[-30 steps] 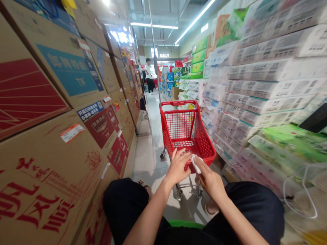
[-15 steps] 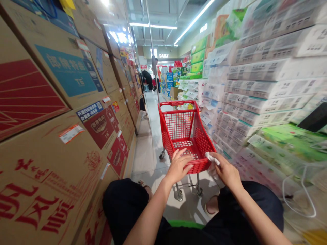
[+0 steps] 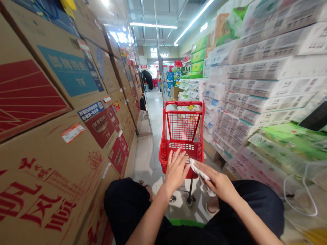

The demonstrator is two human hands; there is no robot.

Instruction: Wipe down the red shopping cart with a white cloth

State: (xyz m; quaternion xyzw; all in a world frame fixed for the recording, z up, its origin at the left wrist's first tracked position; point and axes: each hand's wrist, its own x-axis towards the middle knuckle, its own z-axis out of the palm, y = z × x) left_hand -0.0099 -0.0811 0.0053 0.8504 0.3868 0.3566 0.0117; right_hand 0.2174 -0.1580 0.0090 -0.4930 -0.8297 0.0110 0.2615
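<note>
A small red shopping cart (image 3: 182,126) with a mesh basket stands between my knees. My left hand (image 3: 176,170) is over the basket's near edge, its fingers spread and holding nothing. My right hand (image 3: 217,182) grips a white cloth (image 3: 200,172) at the same near rim, just right of my left hand. Part of the cloth hangs down below my right fingers. A thin pole rises on the far side of the cart. Whether my left palm touches the rim cannot be made out.
Stacked cardboard boxes (image 3: 46,143) wall the left side. Packs of white tissue (image 3: 258,92) and a green pack (image 3: 291,139) line the right, with a dark phone-like object (image 3: 315,117) above. A bent-over person in black (image 3: 147,80) is far down the aisle.
The cart has turned to face me more squarely. My right hand and the cloth have moved left along the near rim, closer to my left hand.
</note>
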